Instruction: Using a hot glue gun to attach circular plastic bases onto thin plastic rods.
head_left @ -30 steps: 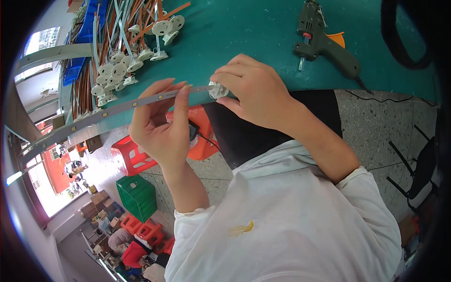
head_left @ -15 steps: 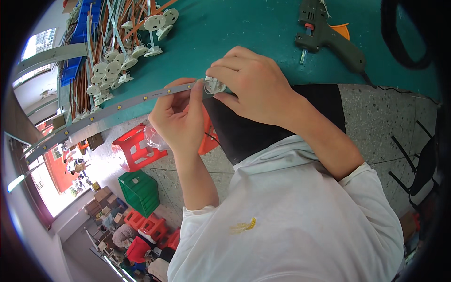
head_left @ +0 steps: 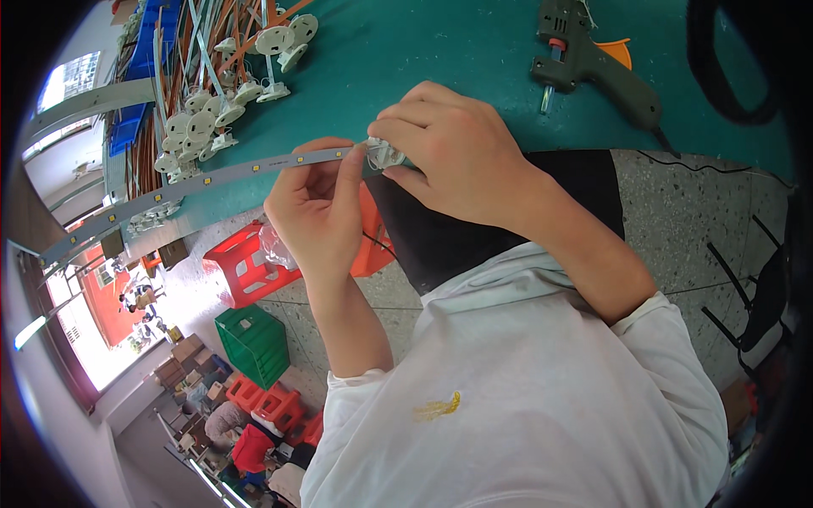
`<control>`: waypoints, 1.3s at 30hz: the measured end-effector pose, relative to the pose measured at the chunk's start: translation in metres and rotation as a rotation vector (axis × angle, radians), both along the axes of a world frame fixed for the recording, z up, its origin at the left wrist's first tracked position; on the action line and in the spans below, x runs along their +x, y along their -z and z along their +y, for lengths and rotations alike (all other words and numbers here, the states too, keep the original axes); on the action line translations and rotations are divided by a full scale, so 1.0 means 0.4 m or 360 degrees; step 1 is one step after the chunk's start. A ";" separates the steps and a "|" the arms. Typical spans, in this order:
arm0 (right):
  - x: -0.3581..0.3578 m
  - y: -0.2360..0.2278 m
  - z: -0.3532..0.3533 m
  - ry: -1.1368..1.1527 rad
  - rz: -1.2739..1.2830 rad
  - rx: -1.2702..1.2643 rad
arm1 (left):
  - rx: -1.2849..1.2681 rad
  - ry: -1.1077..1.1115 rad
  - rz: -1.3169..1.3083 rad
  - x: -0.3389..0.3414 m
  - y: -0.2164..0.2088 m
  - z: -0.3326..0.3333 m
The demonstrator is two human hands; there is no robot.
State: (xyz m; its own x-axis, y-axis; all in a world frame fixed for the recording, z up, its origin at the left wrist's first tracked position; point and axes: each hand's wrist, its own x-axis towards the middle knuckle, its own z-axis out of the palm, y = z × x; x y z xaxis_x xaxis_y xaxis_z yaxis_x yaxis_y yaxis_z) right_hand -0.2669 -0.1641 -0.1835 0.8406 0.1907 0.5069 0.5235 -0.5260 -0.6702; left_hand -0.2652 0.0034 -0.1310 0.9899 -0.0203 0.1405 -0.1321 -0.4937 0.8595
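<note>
My left hand (head_left: 320,203) pinches one end of a long LED strip (head_left: 207,181), a narrow grey band with small yellowish chips. The strip runs off to the far left. Against that end sits a small round white fitting with thin wires (head_left: 385,154), gripped between the thumb and fingers of my right hand (head_left: 453,152). My two hands nearly meet there, over the near edge of the green table. My right fingers partly cover the fitting, so the joint between it and the strip is hard to make out.
A glue gun (head_left: 597,72) with its cord lies at the table's right. Strips with round white ends (head_left: 199,127) are heaped at the far left beside a blue bin (head_left: 127,127). Red stools (head_left: 250,267) and a green crate (head_left: 252,345) stand on the floor, with people working beyond.
The outer part of the LED strip has swung slightly upward. My left hand and the fitting have shifted a little to the left; both grips stay the same.
</note>
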 end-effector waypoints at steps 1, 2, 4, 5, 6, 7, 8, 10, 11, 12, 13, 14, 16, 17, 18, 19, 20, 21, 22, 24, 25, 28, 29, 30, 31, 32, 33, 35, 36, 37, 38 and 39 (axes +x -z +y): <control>0.000 0.000 0.000 0.0008 0.0004 0.0002 | 0.0000 0.0000 -0.0001 0.002 0.002 -0.002; 0.000 0.001 0.000 0.0016 0.0007 0.0005 | 0.0001 0.0005 -0.0035 0.004 0.005 -0.004; 0.000 0.002 0.002 0.0019 0.0001 0.0005 | 0.0005 0.0010 -0.0067 0.000 0.008 -0.005; 0.000 0.002 0.002 0.0021 -0.0006 0.0005 | 0.0008 -0.0007 -0.0078 -0.004 0.010 -0.004; 0.000 0.002 0.002 0.0022 -0.0005 0.0004 | 0.0009 -0.0023 -0.0090 -0.006 0.012 -0.004; 0.001 0.002 0.003 0.0024 -0.0011 0.0002 | 0.0008 -0.0022 -0.0090 -0.003 0.014 -0.005; 0.002 0.002 0.004 0.0026 -0.0016 0.0001 | 0.0054 -0.0021 -0.0124 0.003 0.015 -0.007; 0.001 0.003 0.005 0.0035 -0.0001 0.0007 | 0.0103 -0.0021 -0.0155 0.005 0.017 -0.009; 0.001 0.003 0.005 0.0045 0.0012 0.0012 | 0.0096 -0.0037 -0.0155 0.003 0.019 -0.011; 0.001 0.003 0.005 0.0045 0.0014 0.0013 | 0.0090 -0.0054 -0.0155 0.001 0.021 -0.012; 0.001 0.004 0.006 0.0047 0.0014 -0.0002 | 0.0090 -0.0053 -0.0152 0.001 0.021 -0.013; 0.000 0.004 0.007 0.0050 0.0013 -0.0016 | 0.0181 -0.0057 -0.0199 0.003 0.020 -0.014; 0.001 0.004 0.009 0.0045 0.0009 -0.0016 | 0.0272 -0.0063 -0.0245 0.004 0.016 -0.015; 0.001 0.004 0.009 0.0041 0.0002 -0.0016 | 0.0318 -0.0044 -0.0266 0.002 0.014 -0.015; 0.001 0.006 0.009 0.0045 0.0007 -0.0015 | 0.0361 -0.0020 -0.0285 0.003 0.015 -0.015; 0.001 0.009 0.008 0.0048 0.0005 -0.0010 | 0.0361 -0.0016 -0.0280 0.005 0.013 -0.017; 0.001 0.012 0.008 0.0051 0.0004 -0.0005 | 0.0437 0.0031 -0.0323 0.008 0.010 -0.020; 0.001 0.010 0.008 0.0053 0.0007 0.0000 | 0.0516 0.0076 -0.0367 0.011 0.006 -0.021; 0.000 0.006 0.008 0.0044 0.0022 0.0008 | 0.0520 0.0080 -0.0365 0.013 0.007 -0.020; 0.000 0.002 0.006 0.0041 0.0043 0.0017 | 0.0706 0.0168 -0.0533 0.013 0.011 -0.016; -0.002 0.000 0.004 0.0033 0.0050 0.0013 | 0.0705 0.0176 -0.0529 0.015 0.009 -0.019; -0.032 -0.035 -0.014 0.0053 0.0010 0.0047 | 0.0459 0.0190 -0.0323 0.024 0.005 -0.020; -0.051 -0.060 -0.031 0.0078 -0.0038 0.0080 | 0.0451 0.0216 -0.0336 0.026 0.012 -0.014; -0.078 -0.095 -0.061 0.0079 -0.0064 0.0059 | 0.0450 0.0223 -0.0342 0.022 0.018 -0.003; -0.103 -0.136 -0.112 0.0091 -0.0093 0.0033 | 0.0444 0.0220 -0.0341 0.021 0.012 -0.004; -0.121 -0.149 -0.168 0.0253 -0.0139 -0.0100 | 0.0494 0.0236 -0.0380 0.021 0.008 -0.007; -0.137 -0.164 -0.217 0.0421 -0.0196 -0.0233 | 0.0543 0.0256 -0.0429 0.024 -0.001 -0.011; -0.133 -0.187 -0.271 0.0648 -0.0111 -0.0518 | 0.0593 0.0301 -0.0533 0.030 0.002 -0.007; -0.131 -0.190 -0.295 0.0889 -0.0003 -0.0802 | 0.0640 0.0359 -0.0623 0.033 0.007 -0.009; -0.126 -0.174 -0.321 0.0912 -0.0033 -0.0809 | 0.0626 0.0366 -0.0658 0.035 0.002 -0.015; -0.119 -0.145 -0.343 0.0989 0.0142 -0.0880 | 0.0646 0.0330 -0.0580 0.030 -0.008 -0.020; -0.108 -0.122 -0.357 0.1069 0.0326 -0.0947 | 0.0663 0.0299 -0.0497 0.030 -0.013 -0.026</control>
State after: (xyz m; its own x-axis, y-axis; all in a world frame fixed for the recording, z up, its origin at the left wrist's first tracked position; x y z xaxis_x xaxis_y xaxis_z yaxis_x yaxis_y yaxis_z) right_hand -0.3102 -0.3067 -0.1348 0.9316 -0.1885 0.3108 -0.1159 -0.9644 -0.2376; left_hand -0.2533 -0.0071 -0.1257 0.8765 -0.3089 0.3691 -0.4678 -0.7271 0.5025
